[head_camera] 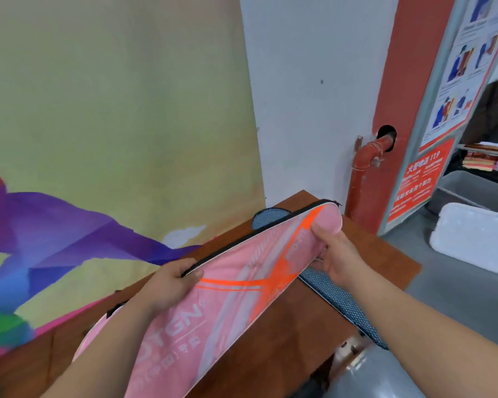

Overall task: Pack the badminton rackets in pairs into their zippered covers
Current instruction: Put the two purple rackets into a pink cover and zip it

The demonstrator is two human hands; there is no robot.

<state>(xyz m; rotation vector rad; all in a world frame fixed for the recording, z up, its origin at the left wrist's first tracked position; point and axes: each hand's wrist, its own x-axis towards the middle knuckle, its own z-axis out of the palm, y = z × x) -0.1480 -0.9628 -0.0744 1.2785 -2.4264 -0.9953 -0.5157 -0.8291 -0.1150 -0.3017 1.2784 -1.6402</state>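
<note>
The pink cover [227, 305] was held slanted above the table [385, 254], long axis running away to the right. The left hand [167, 285] pinched its black edge midway; the right hand [339, 254] gripped the rounded far end.

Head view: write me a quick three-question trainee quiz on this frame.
1. True or false: the pink cover lies flat on the table.
2. What lies beneath it? A. blue mesh cover B. towel C. shuttle tube
3. Which grip holds its rounded far end?
Key: 1 false, it is held up, tilted; 2 A; 3 right grip.
</note>
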